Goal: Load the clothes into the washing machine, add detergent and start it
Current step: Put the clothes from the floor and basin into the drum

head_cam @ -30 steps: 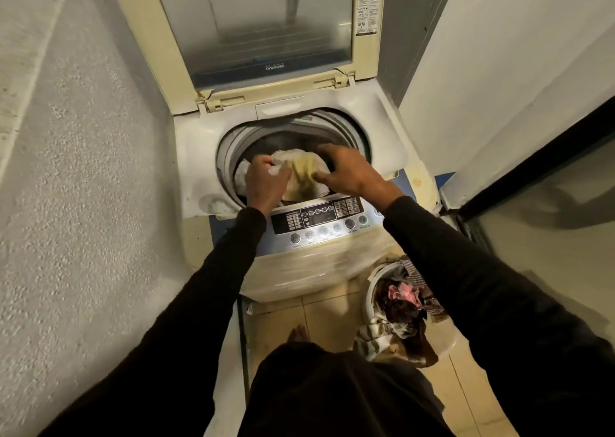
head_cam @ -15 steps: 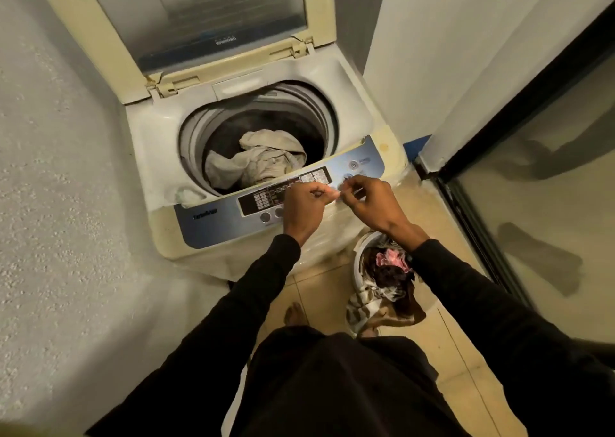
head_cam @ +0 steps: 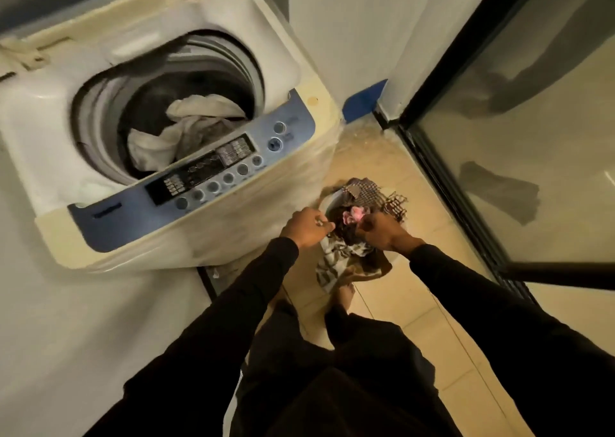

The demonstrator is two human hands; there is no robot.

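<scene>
In the head view, the washing machine (head_cam: 186,157) is standing with its lid up, and a pale cloth (head_cam: 186,127) is lying inside the drum. A white basket (head_cam: 332,203) is sitting on the floor by the machine's front right corner, holding dark, checked and pink clothes (head_cam: 356,215). The left hand (head_cam: 307,227) and right hand (head_cam: 382,232) are hanging over it, fingers curled; whether they are gripping fabric cannot be told.

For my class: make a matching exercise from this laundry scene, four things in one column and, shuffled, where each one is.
Things:
1. white cloth
2. pink garment
3. control panel
4. laundry basket

Places:
A. on the tiled floor beside the machine
B. inside the drum
C. along the machine's front edge
D. on top of the basket's pile

Pairs: 1-B, 2-D, 3-C, 4-A
</scene>
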